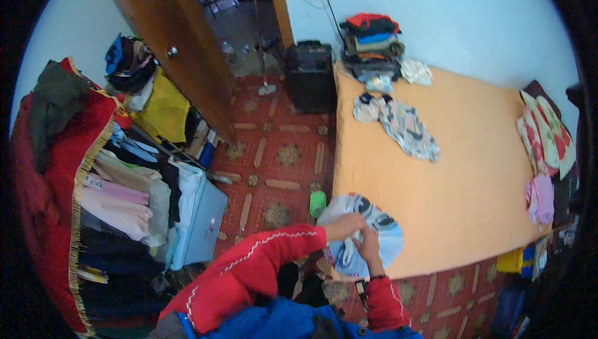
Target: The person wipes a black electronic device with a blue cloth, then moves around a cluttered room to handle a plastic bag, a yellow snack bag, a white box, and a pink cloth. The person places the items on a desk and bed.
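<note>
A white bag (390,241), apparently plastic, with blue and black print, lies at the near left corner of the bed. My left hand (346,227) reaches over it from the left in a red sleeve with a white stripe. My right hand (369,247) comes up from below and meets the left at the middle of the bag. Both hands pinch the bag's gathered material; the fingertips are partly hidden. On the bed farther off lies a crumpled patterned cloth (409,128).
The bed (467,189) has an orange sheet. Folded clothes (376,42) are stacked at its far left corner, pillows (546,133) at its right. A black speaker (310,79) stands by the open wooden door (180,26). Left is a clothes rack (96,161) under red fabric.
</note>
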### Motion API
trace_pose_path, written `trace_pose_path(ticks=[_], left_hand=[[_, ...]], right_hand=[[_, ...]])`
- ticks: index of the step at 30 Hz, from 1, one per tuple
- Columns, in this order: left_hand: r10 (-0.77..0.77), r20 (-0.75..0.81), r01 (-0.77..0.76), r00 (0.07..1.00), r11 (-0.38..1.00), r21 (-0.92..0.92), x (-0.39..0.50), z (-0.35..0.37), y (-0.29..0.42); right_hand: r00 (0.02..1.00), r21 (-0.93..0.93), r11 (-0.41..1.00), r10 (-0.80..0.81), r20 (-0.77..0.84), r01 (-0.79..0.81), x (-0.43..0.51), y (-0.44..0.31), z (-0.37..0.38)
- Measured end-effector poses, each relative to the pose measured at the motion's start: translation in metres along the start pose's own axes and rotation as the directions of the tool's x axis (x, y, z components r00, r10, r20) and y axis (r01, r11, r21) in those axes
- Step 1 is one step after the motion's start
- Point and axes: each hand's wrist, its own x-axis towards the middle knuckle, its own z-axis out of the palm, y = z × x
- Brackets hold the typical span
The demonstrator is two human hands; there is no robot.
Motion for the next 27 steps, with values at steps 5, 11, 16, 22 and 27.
trace_pose_path(ticks=[5, 11, 16, 22, 27], left_hand=[[-0.033, 0.131, 0.014, 0.991, 0.989, 0.146, -0.019, 0.012, 0.002], [0.029, 0.232, -0.051, 0.972, 0.995, 0.09, -0.017, 0.034, -0.005], [0.174, 0.134, -0.181, 0.976, 0.983, 0.043, 0.008, 0.003, 0.009], [0.103, 0.411, -0.023, 0.906, 0.98, -0.196, 0.018, -0.003, 0.006], [-0.234, 0.328, 0.322, 0.915, 0.914, -0.247, 0.006, 0.022, 0.01]], right_hand=[[0.995, -0.117, 0.989, -0.081, 0.057, 0.087, -0.012, 0.007, -0.008], [0.973, -0.003, 0.982, 0.19, 0.133, -0.191, -0.028, 0.016, -0.013], [0.997, -0.058, 0.998, 0.02, 0.071, -0.016, -0.051, 0.02, -0.018], [0.994, -0.112, 0.992, 0.049, -0.095, -0.059, -0.04, 0.03, -0.014], [0.978, 0.04, 0.995, 0.098, -0.182, -0.092, -0.041, 0.013, -0.033]])
